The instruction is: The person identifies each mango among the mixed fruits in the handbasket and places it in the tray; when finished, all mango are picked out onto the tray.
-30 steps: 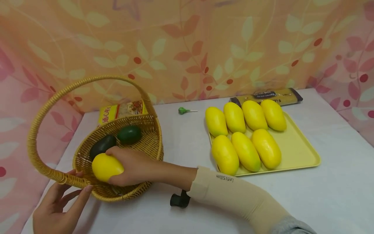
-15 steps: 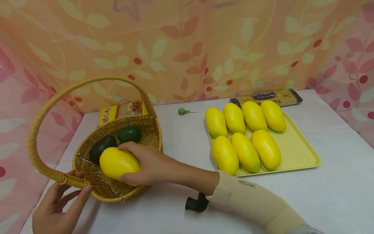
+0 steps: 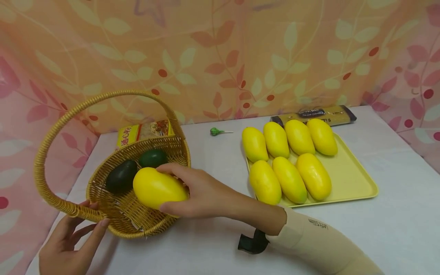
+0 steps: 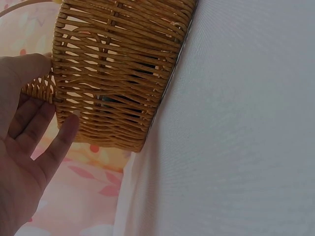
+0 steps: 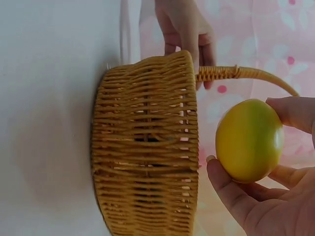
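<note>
A yellow mango (image 3: 156,188) is gripped by my right hand (image 3: 203,194) above the near right side of the wicker basket (image 3: 154,229). The right wrist view has the mango (image 5: 250,140) between thumb and fingers, apart from the basket's rim. My left hand (image 3: 70,244) pinches the basket's rim at the near left, by the foot of the arched handle (image 3: 42,160); in the left wrist view its fingers (image 4: 64,135) touch the weave. Inside the basket lie a dark, almost black avocado-shaped fruit (image 3: 121,177) and a dark green oval fruit (image 3: 153,157).
At the right, a pale yellow tray (image 3: 355,172) bears several mangoes (image 3: 313,176) in two rows. Behind it lies a spaghetti pack (image 3: 330,115). A green lollipop (image 3: 215,131) lies mid-table, and a yellow food packet (image 3: 146,133) sits behind the basket.
My right hand has lifted the mango up from inside the basket and drawn it to the right. The left hand stays at the rim, and the basket has not moved.
</note>
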A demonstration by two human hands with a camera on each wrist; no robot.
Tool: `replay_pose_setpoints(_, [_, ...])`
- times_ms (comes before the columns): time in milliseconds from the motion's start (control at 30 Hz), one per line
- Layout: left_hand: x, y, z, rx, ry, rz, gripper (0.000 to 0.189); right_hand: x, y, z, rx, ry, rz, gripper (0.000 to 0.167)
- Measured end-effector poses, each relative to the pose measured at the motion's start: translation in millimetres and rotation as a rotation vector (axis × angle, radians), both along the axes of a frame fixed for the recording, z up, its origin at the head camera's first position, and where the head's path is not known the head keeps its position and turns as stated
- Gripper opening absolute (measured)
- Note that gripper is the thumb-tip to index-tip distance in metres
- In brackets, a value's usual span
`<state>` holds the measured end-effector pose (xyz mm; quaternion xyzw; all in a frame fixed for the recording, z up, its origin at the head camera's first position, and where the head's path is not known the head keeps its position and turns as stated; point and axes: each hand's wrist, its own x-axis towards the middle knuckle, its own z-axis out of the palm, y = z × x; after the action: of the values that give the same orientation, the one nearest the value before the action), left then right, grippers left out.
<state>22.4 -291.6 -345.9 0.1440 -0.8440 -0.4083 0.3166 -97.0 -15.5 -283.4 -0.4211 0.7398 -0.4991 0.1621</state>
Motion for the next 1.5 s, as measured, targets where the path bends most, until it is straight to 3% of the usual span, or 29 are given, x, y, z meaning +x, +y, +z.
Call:
replay_pose_setpoints(200, [0.0,0.0,0.5,0.006,0.003,0.004,0.059,2.8,20.0,3.9,-0.005,-0.006,-0.018,0.066])
replay_pose_setpoints(467, [-0.7,1.3,0.3,0.016,0.010,0.002,0.060,2.3,51.5,7.0,-0.015,0.017,-0.105,0.065])
replay_pose_setpoints(1100, [-0.5,2.1,1.5,0.012,0.028,-0.012,0.059,-0.4,149.8,4.0,0.103,-0.003,-0.422,0.062])
replay_pose_setpoints(1500, [1.0,2.4,2.9,-0.004,0.032,-0.023,0.061,-10.3,231.2,0.5,0.179,0.049,-0.635,0.069])
